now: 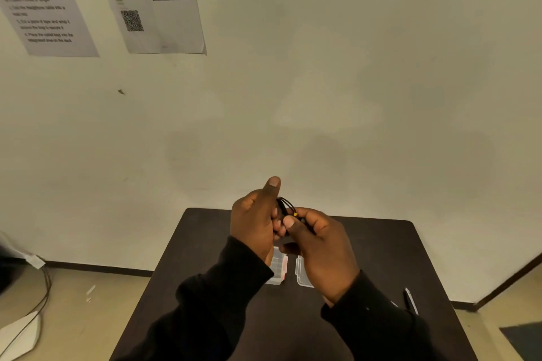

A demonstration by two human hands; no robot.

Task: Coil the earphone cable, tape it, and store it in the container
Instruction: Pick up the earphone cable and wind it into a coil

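Two bare hands meet above the far half of a dark table (366, 243), working a thin black earphone cable (286, 204) between them. The cable shows as a few slim loops arching out between the hands, with a small yellow spot (295, 214) on it where it meets the right hand; how many turns it makes cannot be told, as most of it is hidden by the fingers. The left hand (253, 224) is curled closed around the bundle, thumb raised straight up. The right hand (321, 246) is pinched shut on the cable, thumb pressed across toward the left hand's fingers. Both wrists wear black sleeves (211, 302). The cable is held in the air, clear of the tabletop.

Below the hands, on the table, lies a small clear plastic container (278, 268) with a trace of red along its right edge; its contents cannot be made out, and the left wrist covers part of it. Just beside it to the right rests a second clear plastic piece (302, 275), apart from the first and largely hidden under the right hand. Whether it is a lid or a second tray cannot be told. Near the table's right edge lies a slim dark tool with a pale edge (410, 300). On the pale wall behind hang two printed sheets (152, 3).
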